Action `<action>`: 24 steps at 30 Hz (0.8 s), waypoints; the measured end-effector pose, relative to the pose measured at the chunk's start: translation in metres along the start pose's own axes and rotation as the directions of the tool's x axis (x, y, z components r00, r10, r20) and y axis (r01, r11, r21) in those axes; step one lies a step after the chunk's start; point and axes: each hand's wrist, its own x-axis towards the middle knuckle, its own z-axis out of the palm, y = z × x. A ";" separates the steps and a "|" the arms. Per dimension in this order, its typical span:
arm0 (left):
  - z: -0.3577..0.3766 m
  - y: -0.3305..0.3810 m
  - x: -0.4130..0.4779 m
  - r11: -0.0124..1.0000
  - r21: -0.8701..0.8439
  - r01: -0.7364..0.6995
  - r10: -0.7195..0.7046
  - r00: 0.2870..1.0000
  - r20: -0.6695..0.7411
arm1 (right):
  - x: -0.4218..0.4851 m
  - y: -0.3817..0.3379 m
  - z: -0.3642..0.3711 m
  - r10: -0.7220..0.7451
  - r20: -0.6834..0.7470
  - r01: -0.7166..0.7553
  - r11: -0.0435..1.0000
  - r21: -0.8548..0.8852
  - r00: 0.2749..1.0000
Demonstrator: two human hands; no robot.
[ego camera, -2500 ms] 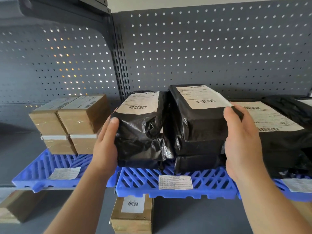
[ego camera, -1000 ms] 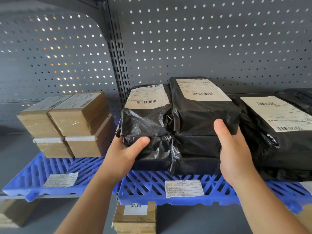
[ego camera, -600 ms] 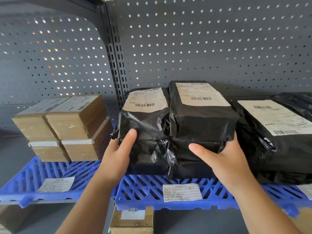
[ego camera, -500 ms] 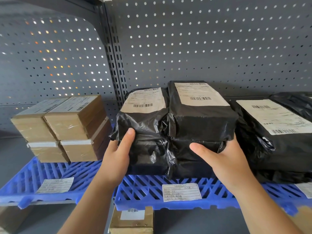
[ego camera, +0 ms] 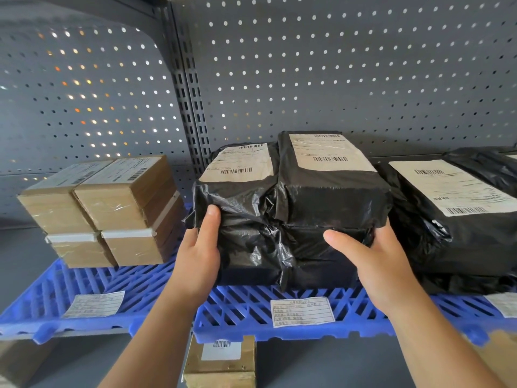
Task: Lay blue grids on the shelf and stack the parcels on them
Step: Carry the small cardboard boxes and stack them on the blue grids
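My left grip (ego camera: 200, 253) and right grip (ego camera: 383, 261) clasp opposite sides of the black parcels (ego camera: 330, 197), thumbs on the front. The pile sits on the middle blue grid (ego camera: 246, 306) on the shelf (ego camera: 19, 247). Brown boxes (ego camera: 112, 214) and bagged parcels (ego camera: 453, 219) flank it, so I judge the stacking nearly done.

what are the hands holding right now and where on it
The black parcels, resting on the blue grid: the left hand grips the left stack's front-left corner, the right hand the right stack's front-right corner.
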 end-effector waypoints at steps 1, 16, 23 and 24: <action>0.001 0.003 -0.002 1.000 0.006 -0.004 0.004 1.000 0.002 | 0.000 0.000 0.000 -0.001 -0.005 0.001 1.000 0.001 1.000; 0.006 0.005 -0.009 0.990 0.140 -0.024 0.019 0.999 0.037 | 0.006 0.002 0.006 0.058 -0.065 -0.055 0.998 0.039 0.996; 0.002 0.007 -0.012 0.977 0.199 -0.079 0.060 0.993 0.098 | 0.003 0.002 0.007 0.075 -0.077 -0.074 0.997 0.019 0.994; 0.001 0.007 -0.013 0.975 0.201 -0.092 0.072 0.992 0.104 | 0.001 0.002 0.007 0.070 -0.085 -0.069 0.998 0.010 0.994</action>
